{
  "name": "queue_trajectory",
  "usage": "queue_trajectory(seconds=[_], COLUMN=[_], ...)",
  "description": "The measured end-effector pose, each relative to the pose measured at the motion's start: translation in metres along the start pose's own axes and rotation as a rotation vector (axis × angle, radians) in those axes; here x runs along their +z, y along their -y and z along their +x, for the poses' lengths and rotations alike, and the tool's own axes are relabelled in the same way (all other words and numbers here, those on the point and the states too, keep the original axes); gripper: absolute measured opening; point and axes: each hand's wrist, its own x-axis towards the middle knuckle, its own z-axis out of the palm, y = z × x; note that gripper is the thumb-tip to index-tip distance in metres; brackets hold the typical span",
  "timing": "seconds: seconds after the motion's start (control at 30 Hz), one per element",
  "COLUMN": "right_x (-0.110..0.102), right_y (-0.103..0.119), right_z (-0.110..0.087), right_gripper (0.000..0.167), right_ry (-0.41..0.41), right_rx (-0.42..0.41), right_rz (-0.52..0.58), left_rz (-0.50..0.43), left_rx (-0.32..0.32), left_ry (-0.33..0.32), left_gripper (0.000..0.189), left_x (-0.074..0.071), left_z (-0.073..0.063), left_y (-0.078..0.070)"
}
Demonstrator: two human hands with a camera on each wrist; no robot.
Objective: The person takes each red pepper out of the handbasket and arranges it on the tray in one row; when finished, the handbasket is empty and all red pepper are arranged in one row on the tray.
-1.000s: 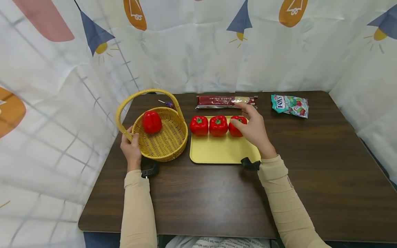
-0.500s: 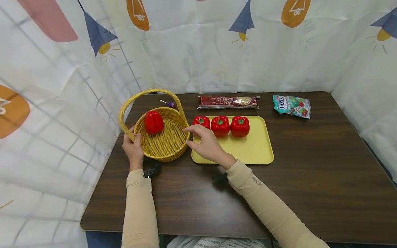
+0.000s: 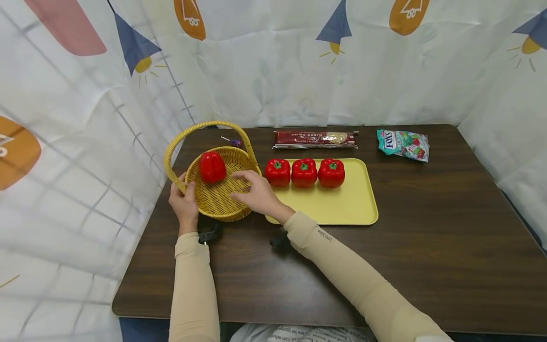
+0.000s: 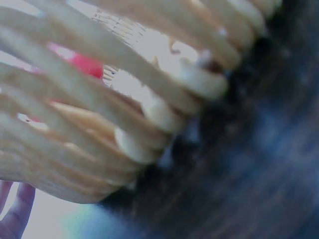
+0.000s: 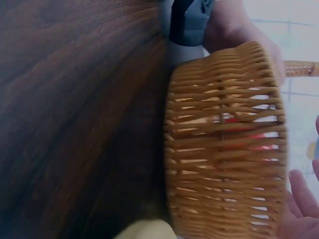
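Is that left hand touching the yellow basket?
Touching. The head view shows the left hand gripping the yellow basket at its rim, thumb over the edge.

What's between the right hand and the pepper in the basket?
In the head view, bare woven basket shows between the right hand and the red bell pepper.

Something red [image 5: 260, 147] shows through the woven basket [image 5: 224, 180], with fingers [image 5: 301, 191] near its rim.

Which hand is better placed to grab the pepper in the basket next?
Probably the right hand: it is over the basket, near the pepper, with fingers apart and holding nothing. The left hand is busy gripping the basket's side beside the handle.
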Motion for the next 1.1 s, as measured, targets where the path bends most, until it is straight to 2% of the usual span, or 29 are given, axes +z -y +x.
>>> queue_trajectory(seconds=[0.13, 0.3, 0.4, 0.6, 0.7, 0.83, 0.93, 1.1], right_x=[0.008, 0.018, 0.024, 0.031, 0.034, 0.035, 0.036, 0.042], right_y=[-0.002, -0.005, -0.007, -0.009, -0.009, -0.010, -0.011, -0.016], right_z=[0.010, 0.024, 0.032, 0.048, 0.056, 0.065, 0.070, 0.076], right_gripper=[0.052, 0.053, 0.054, 0.060, 0.065, 0.072, 0.074, 0.076], right_ry=[-0.015, -0.063, -0.083, -0.054, -0.032, -0.051, -0.065, -0.057], right_rx=[0.020, 0.019, 0.025, 0.030, 0.055, 0.114, 0.158, 0.210], right_rz=[-0.029, -0.137, -0.187, -0.252, -0.265, -0.235, -0.200, -0.173], left_rz=[-0.023, -0.031, -0.023, -0.007, -0.003, 0.004, 0.005, 0.004], left_rx=[-0.007, -0.014, -0.004, 0.011, 0.009, 0.002, -0.011, -0.026], left_ry=[0.002, 0.002, -0.001, -0.003, -0.005, 0.000, -0.003, -0.027], left_gripper=[0.030, 0.039, 0.035, 0.029, 0.033, 0.037, 0.037, 0.037], left_x=[-0.001, -0.003, -0.003, -0.001, -0.002, -0.001, -0.001, -0.003], left_z=[0.000, -0.003, -0.003, -0.002, -0.002, -0.001, 0.001, 0.007], left_y=[0.001, 0.002, 0.002, 0.000, -0.003, -0.002, 0.005, 0.028])
